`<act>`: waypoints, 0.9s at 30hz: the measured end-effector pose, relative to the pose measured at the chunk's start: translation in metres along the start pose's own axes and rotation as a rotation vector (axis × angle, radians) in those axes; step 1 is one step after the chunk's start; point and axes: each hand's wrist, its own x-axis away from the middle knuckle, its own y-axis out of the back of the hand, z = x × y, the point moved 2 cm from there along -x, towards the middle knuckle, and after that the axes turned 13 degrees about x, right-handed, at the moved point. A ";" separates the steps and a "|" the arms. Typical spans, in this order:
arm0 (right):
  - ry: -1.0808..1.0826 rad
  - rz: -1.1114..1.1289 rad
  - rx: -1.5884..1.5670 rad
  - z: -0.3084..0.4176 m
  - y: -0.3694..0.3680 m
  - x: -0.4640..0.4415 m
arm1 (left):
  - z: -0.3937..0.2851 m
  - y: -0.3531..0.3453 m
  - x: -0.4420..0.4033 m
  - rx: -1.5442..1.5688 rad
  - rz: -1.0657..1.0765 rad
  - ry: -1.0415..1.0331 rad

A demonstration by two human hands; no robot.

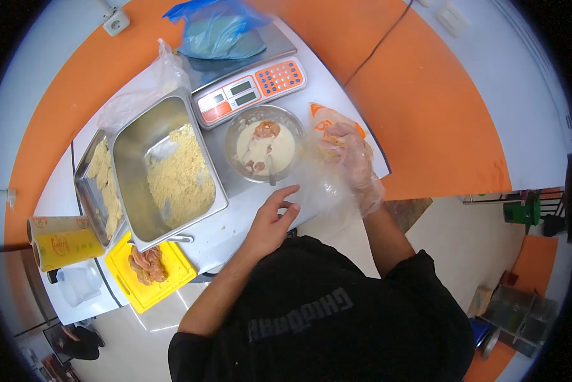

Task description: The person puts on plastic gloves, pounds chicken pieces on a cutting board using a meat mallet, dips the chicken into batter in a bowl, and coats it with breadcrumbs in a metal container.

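Observation:
My left hand (274, 218) is bare and held below the mixing bowl, its index finger and thumb apart with nothing between them. My right hand (353, 153) is covered in clear thin plastic, over an orange-and-white printed packet (321, 114) at the table's right end. The plastic and motion blur hide how its fingers are set. Loose clear plastic (327, 191) spreads between my hands. The steel mixing bowl (235, 124) holds a pale creamy batter (283, 149) with pieces of raw meat (267, 130) in it. A metal handle (272, 178) sticks out at its near rim.
A deep steel pan (130, 162) of yellowish crumbs stands left, beside a shallow tray (82, 181) of coated pieces. Raw meat strips (147, 264) lie on a yellow board (146, 299). Behind are a scale (251, 91) and a blue bag (225, 32). A clear jug (79, 284) stands front left.

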 end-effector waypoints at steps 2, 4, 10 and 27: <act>0.025 -0.009 -0.025 -0.001 0.003 -0.001 | 0.004 0.002 0.002 -0.031 0.006 -0.071; 0.027 -0.053 -0.061 -0.008 0.007 -0.003 | 0.007 0.004 0.008 0.005 0.034 -0.051; -0.150 -0.271 -0.575 0.018 0.000 -0.019 | 0.031 0.036 0.068 0.030 0.112 0.037; 0.117 1.176 1.172 0.010 -0.317 -0.055 | 0.336 0.154 0.371 0.111 -0.801 0.453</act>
